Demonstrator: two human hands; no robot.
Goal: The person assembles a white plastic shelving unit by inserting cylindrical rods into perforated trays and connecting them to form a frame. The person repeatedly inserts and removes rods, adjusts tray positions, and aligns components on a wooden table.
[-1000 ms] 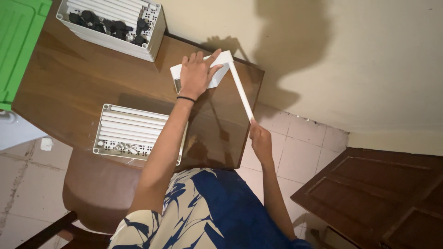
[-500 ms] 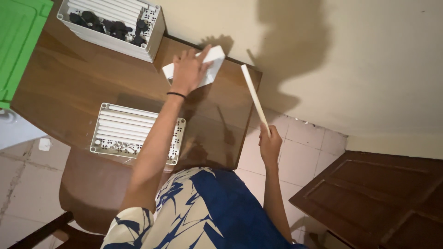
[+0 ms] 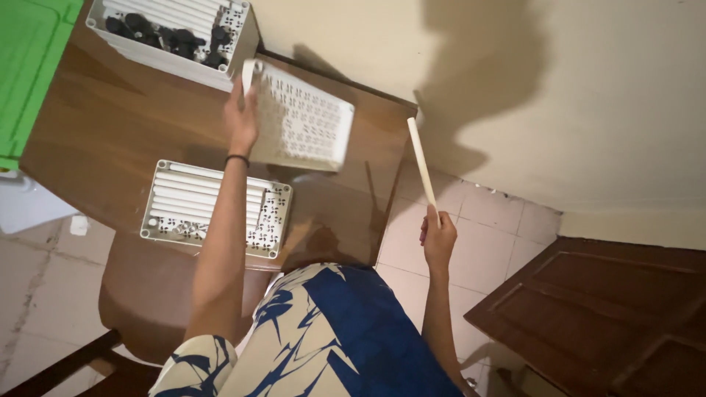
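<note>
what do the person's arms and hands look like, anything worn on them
Both arms are bare from the shoulder area down, with no gloves or rings visible. The left hand has a thin dark band around its wrist. The right hand wears nothing visible. A blue and white leaf-patterned short sleeve covers the left upper arm.

Left hand [image 3: 241, 121] stretched forward, fingers clamped; right hand [image 3: 438, 237] raised beside the body, fist closed.

A white perforated panel [image 3: 305, 117] is tilted up above the table; a thin white rod [image 3: 422, 167] stands apart beside it.
</note>
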